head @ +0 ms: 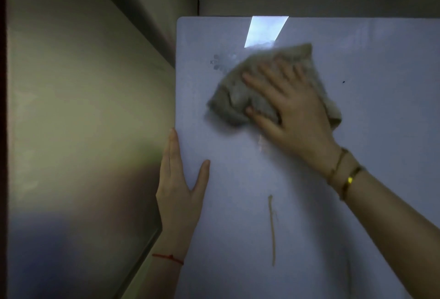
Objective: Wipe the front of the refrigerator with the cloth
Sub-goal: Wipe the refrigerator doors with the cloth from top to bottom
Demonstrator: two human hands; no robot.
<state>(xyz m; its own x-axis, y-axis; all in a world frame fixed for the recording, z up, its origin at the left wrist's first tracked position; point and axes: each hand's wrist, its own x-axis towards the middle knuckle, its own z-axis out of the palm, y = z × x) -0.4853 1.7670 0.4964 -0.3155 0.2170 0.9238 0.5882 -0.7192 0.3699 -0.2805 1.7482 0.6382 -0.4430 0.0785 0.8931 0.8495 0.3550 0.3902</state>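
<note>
Head view: I am pressing the cloth [240, 94] against the upper part of the refrigerator door [309, 203].

My right hand [292, 110] is lying flat on the grey cloth, fingers spread wide, thumb pinning a fold. My left hand [178, 186] is bracing the door's left edge, fingers straight and together, thumb splayed across the front. A brownish streak [271, 229] is running down the door below the cloth.

Right hand [289, 108] raised, palm pressed flat, fingers [264, 73] spread; left hand [177, 184] upright, fingers together, thumb apart; both forearms bare.
</note>
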